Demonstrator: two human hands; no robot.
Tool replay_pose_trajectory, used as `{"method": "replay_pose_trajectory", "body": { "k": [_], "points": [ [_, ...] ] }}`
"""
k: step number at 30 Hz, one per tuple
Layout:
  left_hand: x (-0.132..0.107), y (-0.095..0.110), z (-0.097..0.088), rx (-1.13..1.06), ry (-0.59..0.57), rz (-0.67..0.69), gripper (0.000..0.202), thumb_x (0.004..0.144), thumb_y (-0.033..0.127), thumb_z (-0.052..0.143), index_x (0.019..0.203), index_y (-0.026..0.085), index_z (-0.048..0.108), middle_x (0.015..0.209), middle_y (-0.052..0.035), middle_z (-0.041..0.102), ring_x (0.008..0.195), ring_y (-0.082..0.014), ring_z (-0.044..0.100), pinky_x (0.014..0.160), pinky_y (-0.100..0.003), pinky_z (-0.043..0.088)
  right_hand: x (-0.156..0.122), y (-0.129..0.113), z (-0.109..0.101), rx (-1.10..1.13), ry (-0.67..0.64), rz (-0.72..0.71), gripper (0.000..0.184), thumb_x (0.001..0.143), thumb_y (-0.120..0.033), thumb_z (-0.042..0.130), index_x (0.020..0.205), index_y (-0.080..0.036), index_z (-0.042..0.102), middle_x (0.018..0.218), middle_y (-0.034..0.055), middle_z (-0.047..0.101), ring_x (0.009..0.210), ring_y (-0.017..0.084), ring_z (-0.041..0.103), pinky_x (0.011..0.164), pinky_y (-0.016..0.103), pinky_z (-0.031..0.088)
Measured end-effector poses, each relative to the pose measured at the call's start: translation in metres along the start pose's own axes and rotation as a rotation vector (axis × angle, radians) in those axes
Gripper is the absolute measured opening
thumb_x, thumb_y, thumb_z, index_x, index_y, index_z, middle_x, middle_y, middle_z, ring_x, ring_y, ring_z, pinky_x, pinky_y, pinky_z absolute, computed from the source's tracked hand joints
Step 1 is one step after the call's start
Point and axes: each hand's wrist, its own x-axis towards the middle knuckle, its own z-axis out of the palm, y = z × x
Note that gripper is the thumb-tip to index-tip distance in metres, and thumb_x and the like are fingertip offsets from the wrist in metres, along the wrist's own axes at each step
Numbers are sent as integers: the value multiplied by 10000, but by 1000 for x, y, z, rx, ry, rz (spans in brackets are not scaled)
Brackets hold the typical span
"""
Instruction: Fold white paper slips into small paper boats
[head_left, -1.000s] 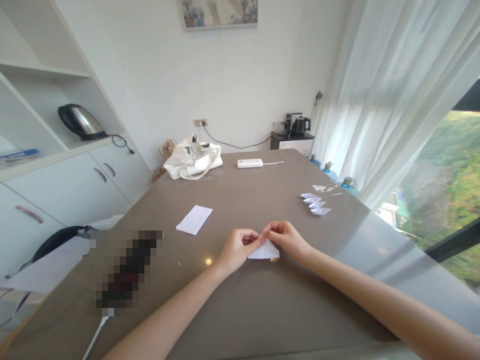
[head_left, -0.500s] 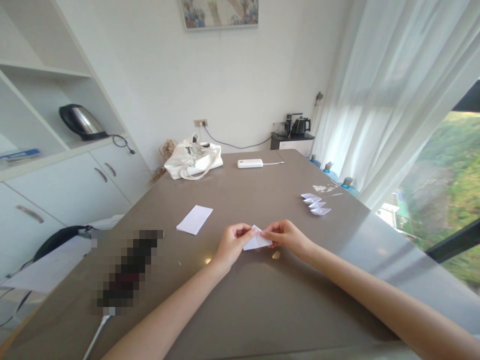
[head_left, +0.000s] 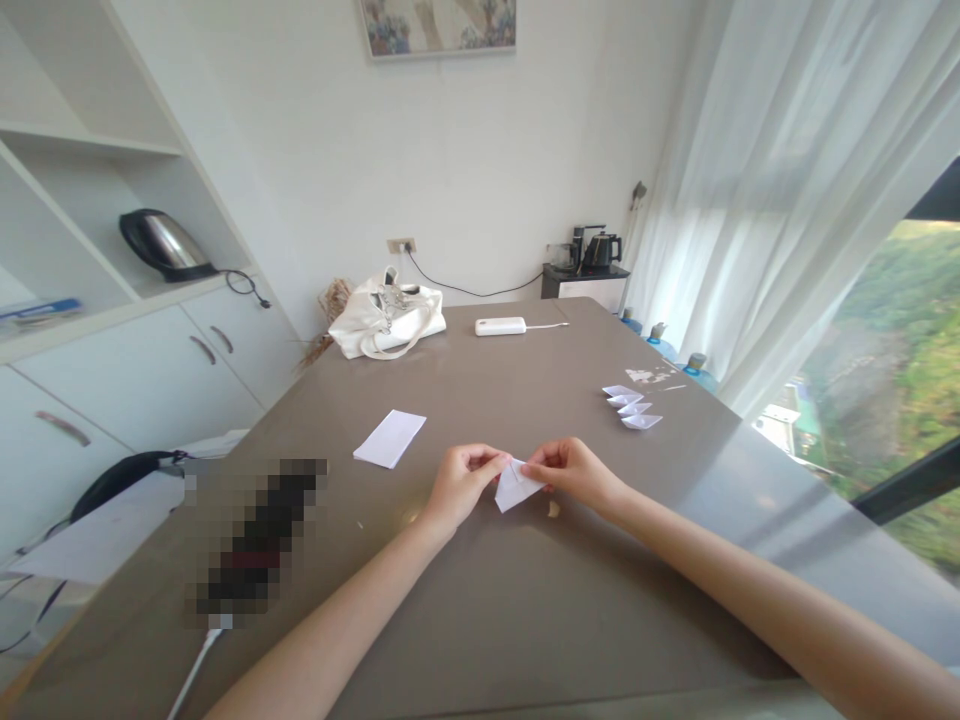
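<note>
A small folded piece of white paper (head_left: 514, 490) is held between my two hands above the near part of the table, one corner pointing down toward me. My left hand (head_left: 465, 482) pinches its upper left edge with thumb and fingers. On the other side, my right hand (head_left: 571, 470) is closed on the paper's right edge, thumb on top. To the left lies a stack of white paper sheets (head_left: 390, 439). Several folded paper boats (head_left: 632, 408) sit in a row at the right.
A white bag (head_left: 386, 320) and a white power bank (head_left: 500, 326) with a short cable stand toward the table's far end. Paper scraps (head_left: 649, 376) lie beyond the boats. At the left, a pixelated dark object (head_left: 259, 540) has a white cable (head_left: 191, 672) attached.
The folded paper has been turned between my hands, so its lower edge now shows as a downward-pointing corner. Both hands keep their pinch and have barely shifted.
</note>
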Motion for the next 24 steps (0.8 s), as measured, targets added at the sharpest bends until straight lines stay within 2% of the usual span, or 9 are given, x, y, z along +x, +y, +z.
{"method": "replay_pose_trajectory", "body": {
  "k": [6,12,18,24],
  "points": [
    [1,0,2,-136,-11,-94,196,684,309,686,692,112,690,674,-57,686,642,-152,604,653,-252,458,0,0,-1,-6,-22,-44,329,696,-438,689,706,-111,655,620,26,649,541,111,555,513,215,387],
    [-1,3,2,-9,36,21,192,711,310,665,692,119,671,675,-38,681,658,-150,608,635,-232,450,0,-3,-1,-3,-16,-61,350,671,-453,707,714,-110,656,633,30,659,565,127,582,534,221,409],
    [0,0,-3,47,-38,60,229,770,329,599,768,117,684,741,-57,698,704,-168,626,675,-254,477,0,-3,-2,11,-13,-41,354,660,-457,712,718,-112,658,648,41,666,576,137,589,546,233,421],
    [3,-3,-7,147,-38,107,227,766,330,606,755,112,668,751,-73,693,706,-175,628,680,-266,482,0,0,-4,-8,-28,-39,362,667,-461,704,724,-108,655,635,37,657,561,132,577,527,228,403]
  ]
}}
